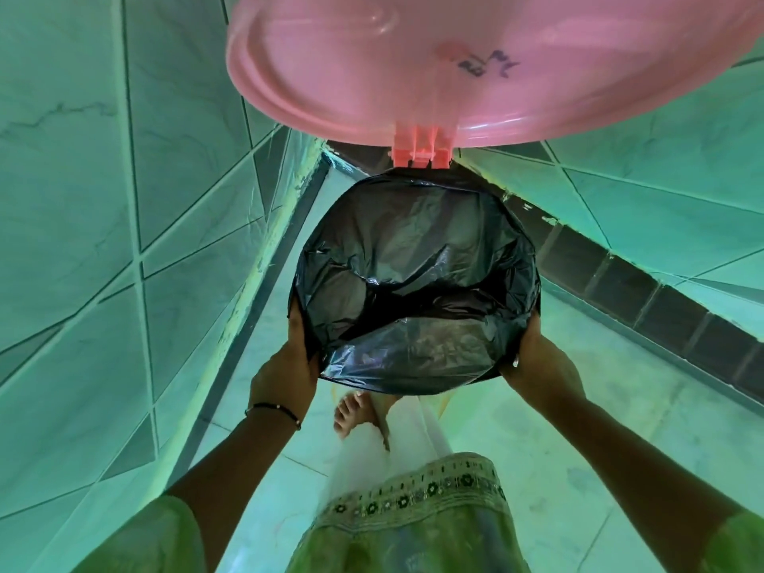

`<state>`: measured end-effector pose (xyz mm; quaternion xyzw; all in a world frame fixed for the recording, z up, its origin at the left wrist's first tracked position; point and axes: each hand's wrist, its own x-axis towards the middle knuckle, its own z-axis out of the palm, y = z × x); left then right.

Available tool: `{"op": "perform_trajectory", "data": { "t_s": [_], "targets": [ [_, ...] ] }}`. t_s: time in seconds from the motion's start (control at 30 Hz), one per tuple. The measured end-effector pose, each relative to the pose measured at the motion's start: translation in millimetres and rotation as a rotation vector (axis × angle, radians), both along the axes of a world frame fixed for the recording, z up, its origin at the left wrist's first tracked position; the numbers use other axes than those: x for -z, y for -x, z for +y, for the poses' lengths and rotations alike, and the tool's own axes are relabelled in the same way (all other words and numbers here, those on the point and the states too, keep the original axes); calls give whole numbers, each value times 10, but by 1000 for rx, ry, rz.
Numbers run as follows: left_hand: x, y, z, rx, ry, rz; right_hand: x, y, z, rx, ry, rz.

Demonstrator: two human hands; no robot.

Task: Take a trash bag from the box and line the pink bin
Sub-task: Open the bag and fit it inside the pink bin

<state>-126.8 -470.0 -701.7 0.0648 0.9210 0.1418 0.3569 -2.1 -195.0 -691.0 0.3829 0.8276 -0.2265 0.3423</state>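
A black trash bag (413, 275) is spread over the mouth of the pink bin and folded down over its rim, hiding the bin's body. The bin's pink lid (475, 64) stands open above it on its hinge (421, 153). My left hand (289, 366) grips the bag's folded edge on the near left side of the rim. On the near right side my right hand (537, 361) holds the same edge. The bag's inside sags loosely in crumpled folds. No box is in view.
The bin stands in a corner between green tiled walls (103, 200) with a dark skirting strip (661, 308) on the right. A bare foot (355, 411) and light trouser leg are just below the bin on the pale tiled floor (558, 448).
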Motion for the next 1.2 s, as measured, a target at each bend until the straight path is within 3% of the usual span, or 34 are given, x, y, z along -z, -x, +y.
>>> {"op": "perform_trajectory", "data": {
  "t_s": [0.2,0.33,0.47,0.53,0.6,0.7,0.77,0.83,0.9,0.97,1.03,1.1,1.13,1.2],
  "targets": [
    [122,-124,-13,-34,53,-12,186,-176,-204,61,-9,114],
    [161,-151,-71,40,104,15,287,-252,-257,-20,-49,49],
    [292,-86,-175,-44,-51,-55,383,-326,-172,-76,-46,-10],
    [331,26,-159,-356,-214,-124,387,-268,-81,257,199,40],
    [295,170,-113,-817,-356,-313,336,-143,49,866,521,138],
    [147,442,-11,-1247,-473,-556,209,-9,294,1353,618,248],
    [80,642,31,-1370,-480,-532,113,35,444,1513,543,292],
    [24,785,89,-1163,-335,-267,6,84,541,1544,367,362],
    [-59,832,166,-799,-289,201,-119,196,563,1281,80,537],
    [-246,830,368,-472,-490,414,-259,407,464,743,-100,735],
    [-256,832,609,22,-477,403,-313,684,290,197,-67,709],
    [-172,875,801,419,-308,383,-275,932,167,-281,-102,508],
    [-143,912,881,523,-203,372,-238,1037,136,-420,-132,440],
    [-69,971,982,578,-92,335,-179,1228,115,-469,-142,390]
  ]
}}
